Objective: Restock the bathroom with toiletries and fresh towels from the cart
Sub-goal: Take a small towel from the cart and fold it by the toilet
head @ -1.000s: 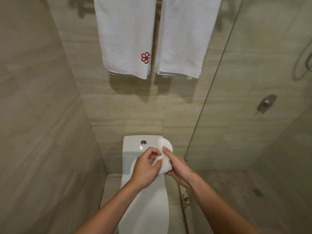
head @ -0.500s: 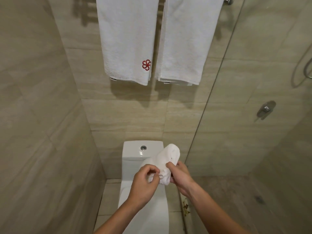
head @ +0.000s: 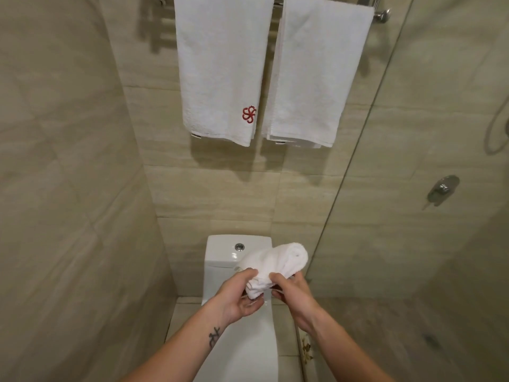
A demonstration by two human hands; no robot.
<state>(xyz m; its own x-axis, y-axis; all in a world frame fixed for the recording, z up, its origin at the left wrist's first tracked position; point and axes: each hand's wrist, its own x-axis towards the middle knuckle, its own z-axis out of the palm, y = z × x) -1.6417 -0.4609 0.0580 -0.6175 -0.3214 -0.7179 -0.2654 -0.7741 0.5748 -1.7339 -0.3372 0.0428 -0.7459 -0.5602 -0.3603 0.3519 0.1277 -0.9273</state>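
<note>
Low centre: left hand & right hand both pinch the small rolled towel, which now pokes further up (prob. roll tidied), so nearly ready to place.

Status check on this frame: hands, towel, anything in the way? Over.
Left hand and right hand both grip the rolled white towel, held over the toilet. Hanging towels on the rail. Nothing blocks the hands.
</note>
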